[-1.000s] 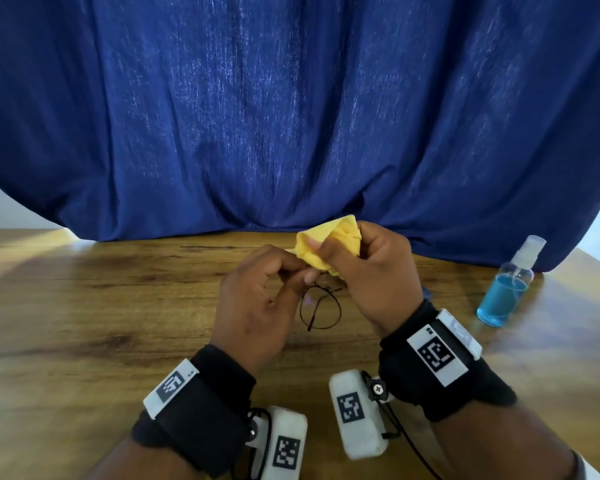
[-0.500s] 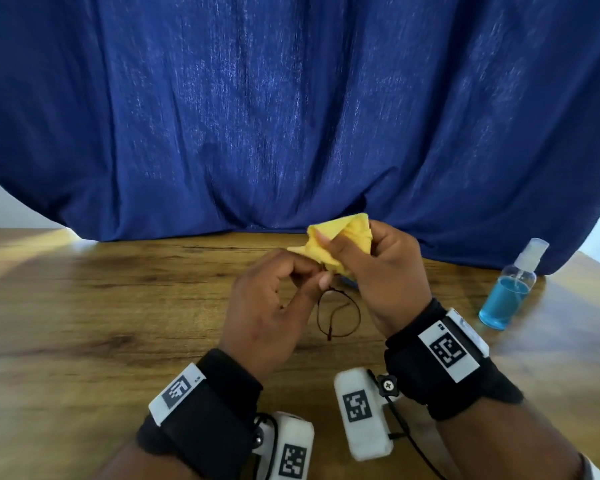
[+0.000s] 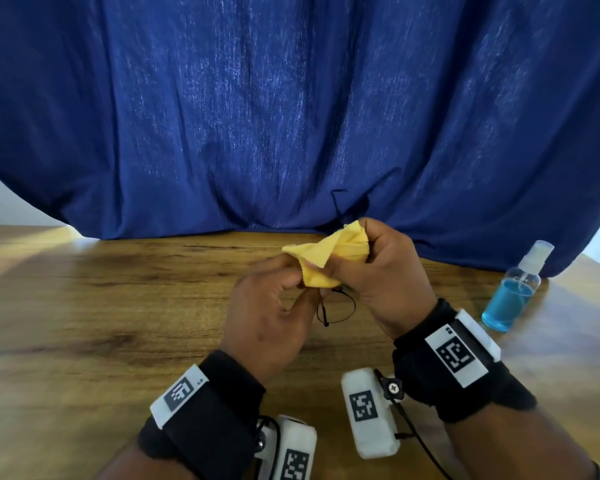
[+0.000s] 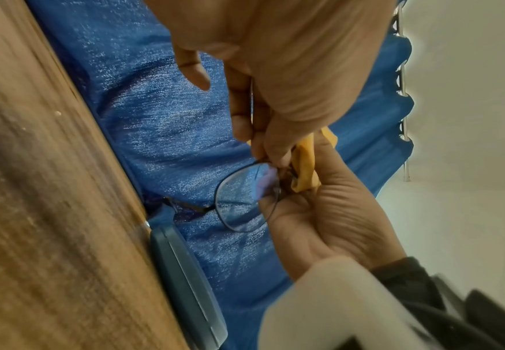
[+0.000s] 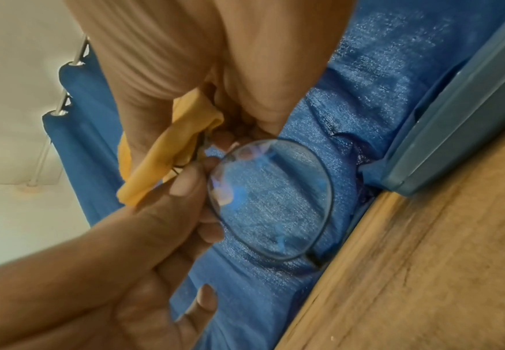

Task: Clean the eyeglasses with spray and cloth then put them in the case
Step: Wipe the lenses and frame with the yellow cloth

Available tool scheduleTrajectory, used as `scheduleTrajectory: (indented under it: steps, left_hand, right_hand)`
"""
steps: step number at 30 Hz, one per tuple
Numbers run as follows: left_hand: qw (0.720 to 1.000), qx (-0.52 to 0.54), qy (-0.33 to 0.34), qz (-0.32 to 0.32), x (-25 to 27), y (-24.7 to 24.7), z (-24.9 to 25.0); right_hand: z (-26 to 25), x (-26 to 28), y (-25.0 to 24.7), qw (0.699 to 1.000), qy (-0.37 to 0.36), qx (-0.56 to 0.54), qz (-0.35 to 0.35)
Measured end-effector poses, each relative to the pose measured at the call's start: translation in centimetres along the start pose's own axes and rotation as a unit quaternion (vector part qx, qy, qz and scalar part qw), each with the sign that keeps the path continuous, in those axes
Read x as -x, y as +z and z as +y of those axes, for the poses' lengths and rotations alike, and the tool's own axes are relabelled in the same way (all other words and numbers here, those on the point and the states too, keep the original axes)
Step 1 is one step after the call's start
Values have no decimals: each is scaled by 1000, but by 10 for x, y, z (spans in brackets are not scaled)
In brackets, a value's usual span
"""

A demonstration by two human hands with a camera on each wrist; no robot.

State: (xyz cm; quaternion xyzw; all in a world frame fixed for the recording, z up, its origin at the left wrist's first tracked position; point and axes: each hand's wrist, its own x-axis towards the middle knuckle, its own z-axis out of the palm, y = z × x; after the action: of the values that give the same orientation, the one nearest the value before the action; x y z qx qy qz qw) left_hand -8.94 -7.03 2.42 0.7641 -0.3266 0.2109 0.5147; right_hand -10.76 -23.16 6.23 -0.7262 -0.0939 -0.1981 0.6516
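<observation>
1. Eyeglasses (image 3: 336,308): thin dark wire frame, round clear lenses; held above the middle of the worktop (image 3: 84,323), between both hands.
2. Worktop: brown wood grain, matte; a blue curtain (image 3: 291,116) hangs along its far edge.
3. Cloth (image 3: 326,258): yellow, soft, bunched into folds over one lens.
4. Spray bottle (image 3: 511,296): clear plastic, blue liquid, upright near the right edge.
5. Case (image 4: 185,279): grey-blue, hard, flat at the far edge.
6. Left hand (image 3: 271,317): fingers curled, pinching the frame.
7. Right hand (image 3: 381,271): curled, gripping the cloth.
</observation>
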Motion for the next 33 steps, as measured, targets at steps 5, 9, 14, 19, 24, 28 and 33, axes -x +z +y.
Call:
scheduleTrajectory:
  steps: [5,9,14,19,24,28,33]
  left_hand:
    - [1000,4,-3,4,0,3,1]
    - [1000,2,-22,16,0,-1,-5]
    - [1000,-19,0,-4,-1,2,-1]
    - [1000,-9,-7,19,-2,-1,-7]
    - [999,-38,8,4,-3,-3,-7]
    - [1000,7,-6,-15,1,7,-2]
    - [999,12,-33,26,-2,-2,-10]
  right_hand:
    - [4,-7,-12,998,-20,4,58]
    - [3,-6,-12,999,15,25,-20]
    - [6,-6,-11,1000,-17,16,18]
    - [14,-7,-5,999,11,-28,28]
    - [11,-5,-4,1000,8,-23,14]
    - [12,-5,-3,995,-19,3,99]
    - [18,-7,-2,1000,-19,-10,15]
